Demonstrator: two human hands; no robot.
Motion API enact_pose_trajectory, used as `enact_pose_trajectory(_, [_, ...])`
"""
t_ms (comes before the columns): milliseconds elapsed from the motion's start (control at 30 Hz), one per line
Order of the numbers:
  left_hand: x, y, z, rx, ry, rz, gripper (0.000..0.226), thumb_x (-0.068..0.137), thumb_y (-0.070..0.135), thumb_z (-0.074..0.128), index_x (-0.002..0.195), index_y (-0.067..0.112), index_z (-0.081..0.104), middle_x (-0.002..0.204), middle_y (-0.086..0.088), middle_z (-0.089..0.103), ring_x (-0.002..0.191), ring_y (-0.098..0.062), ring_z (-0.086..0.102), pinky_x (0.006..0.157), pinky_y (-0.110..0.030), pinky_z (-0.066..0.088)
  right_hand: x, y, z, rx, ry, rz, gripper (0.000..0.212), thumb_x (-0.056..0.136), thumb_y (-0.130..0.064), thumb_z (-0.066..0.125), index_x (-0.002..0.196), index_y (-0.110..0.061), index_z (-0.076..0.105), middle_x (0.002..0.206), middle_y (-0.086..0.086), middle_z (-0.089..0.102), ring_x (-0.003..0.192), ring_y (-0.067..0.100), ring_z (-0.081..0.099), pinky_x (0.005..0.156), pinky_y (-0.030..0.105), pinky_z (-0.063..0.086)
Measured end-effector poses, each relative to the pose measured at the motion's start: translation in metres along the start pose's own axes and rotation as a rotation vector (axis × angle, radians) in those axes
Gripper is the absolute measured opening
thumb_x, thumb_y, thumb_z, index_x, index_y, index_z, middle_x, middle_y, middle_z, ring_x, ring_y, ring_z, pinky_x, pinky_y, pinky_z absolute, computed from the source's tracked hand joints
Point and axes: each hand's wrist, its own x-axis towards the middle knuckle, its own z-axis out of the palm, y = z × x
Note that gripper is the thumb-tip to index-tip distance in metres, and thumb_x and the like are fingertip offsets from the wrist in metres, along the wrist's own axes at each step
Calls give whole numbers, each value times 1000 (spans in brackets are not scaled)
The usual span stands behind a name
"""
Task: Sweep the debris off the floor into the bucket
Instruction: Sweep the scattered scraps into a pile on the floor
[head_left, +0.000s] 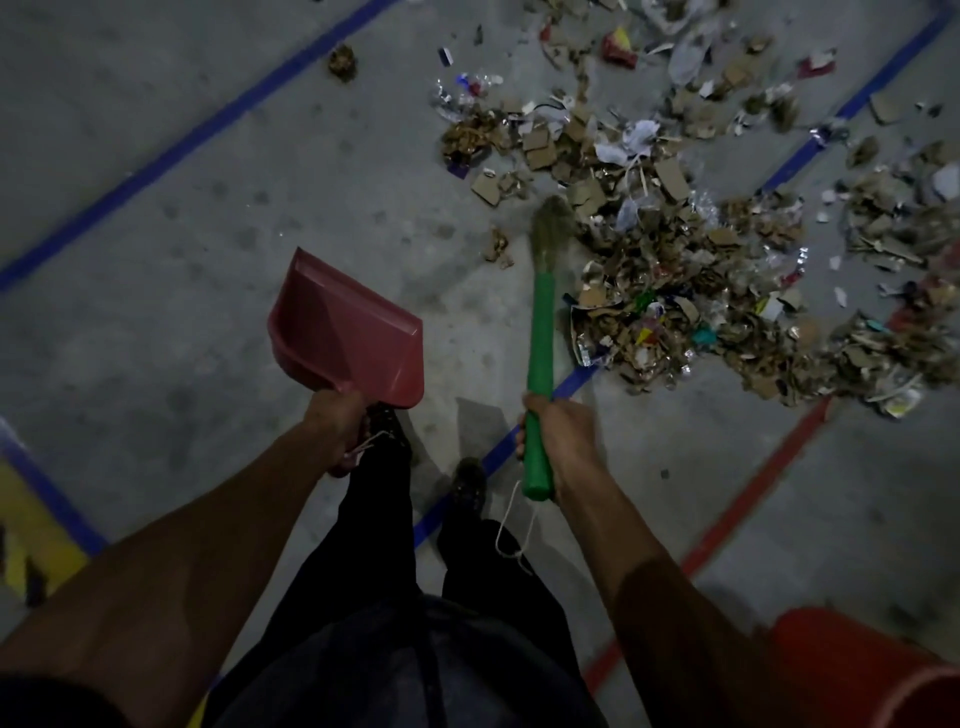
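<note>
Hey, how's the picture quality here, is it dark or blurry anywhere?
Head view: dim overall, arms and trousers nearly black; the straw bristles of the green-handled broom are motion-blurred, the red plastic dustpan fairly sharp; wide-angle lens bends the blue floor lines; the orange bucket is cropped at the corner.

Dim, murky light – soft blur, wide-angle bending at edges
</note>
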Motion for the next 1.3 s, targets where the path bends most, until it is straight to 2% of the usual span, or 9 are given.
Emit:
enact_pose_trajectory(133, [14, 11, -14, 4, -10, -5, 22, 84, 14, 68, 68, 8, 54, 63, -11, 50, 50, -21, 44, 61, -33, 42, -5, 1, 36, -44, -95, 10, 14, 92, -7, 61, 79, -3, 57, 57, 9, 53, 34, 13, 49, 35, 21, 42])
enact_pose_trajectory(200, [23, 18, -19, -6, -4, -22, 22, 82, 15, 69, 67, 9, 55, 61, -9, 51, 47, -20, 44, 57, -30, 41, 12, -11, 51, -89, -102, 68, 13, 91, -8, 62, 81, -1, 58, 61, 12, 54, 40, 18, 51, 38, 25, 44])
enact_pose_trajectory(367, [50, 37, -32, -5, -5, -40, 22, 87, 11, 61, 66, 8, 53, 56, -9, 46, 32, -13, 41, 46, -23, 38, 68, -57, 64, -39, 29, 151, 10, 90, -4, 61, 85, 1, 54, 63, 14, 54, 46, 20, 48, 35, 23, 41])
enact_pose_trajectory(467, [63, 49, -40, 5, -17, -49, 24, 87, 13, 61, 65, 7, 53, 55, -9, 46, 28, -11, 39, 43, -21, 36, 84, -83, 70, 97, 143, 114, 8, 91, -2, 57, 96, -1, 51, 61, 11, 51, 42, 17, 46, 33, 20, 39])
enact_pose_trajectory(567, [72, 63, -50, 20, -28, -37, 24, 87, 11, 60, 65, 5, 53, 55, -11, 46, 27, -12, 40, 42, -22, 36, 76, -103, 85, 192, 180, 67, 5, 91, -4, 59, 90, -3, 54, 57, 7, 50, 37, 14, 46, 34, 20, 39])
enact_pose_trajectory(767, [94, 92, -75, 4, -33, -51, 18, 85, 13, 66, 70, 7, 57, 62, -11, 50, 39, -18, 45, 34, -18, 38, 28, -107, 156, 176, 7, 11, 9, 86, -4, 67, 84, -4, 59, 56, 6, 53, 39, 14, 48, 36, 22, 41])
enact_pose_trajectory(1000, [124, 114, -98, 13, -35, -79, 14, 85, 14, 66, 78, 5, 58, 68, -12, 51, 51, -23, 45, 42, -25, 40, 56, -128, 252, 25, -145, 0, 8, 84, 2, 63, 80, -2, 58, 57, 8, 54, 35, 14, 47, 37, 21, 41])
enact_pose_trajectory(1133, [142, 124, -106, -19, 4, -62, 13, 86, 11, 66, 78, 5, 58, 67, -12, 50, 52, -22, 45, 42, -23, 41, 110, -156, 267, -55, -78, 52, 5, 84, 4, 63, 82, 3, 58, 55, 11, 54, 31, 15, 47, 35, 20, 41])
enact_pose_trajectory(1300, [161, 136, -120, -49, 14, -61, 20, 87, 14, 66, 72, 4, 56, 63, -14, 51, 45, -22, 44, 43, -23, 42, 149, -186, 242, 93, 78, 78, 11, 87, 5, 57, 81, -2, 51, 62, 10, 50, 32, 13, 46, 34, 18, 39])
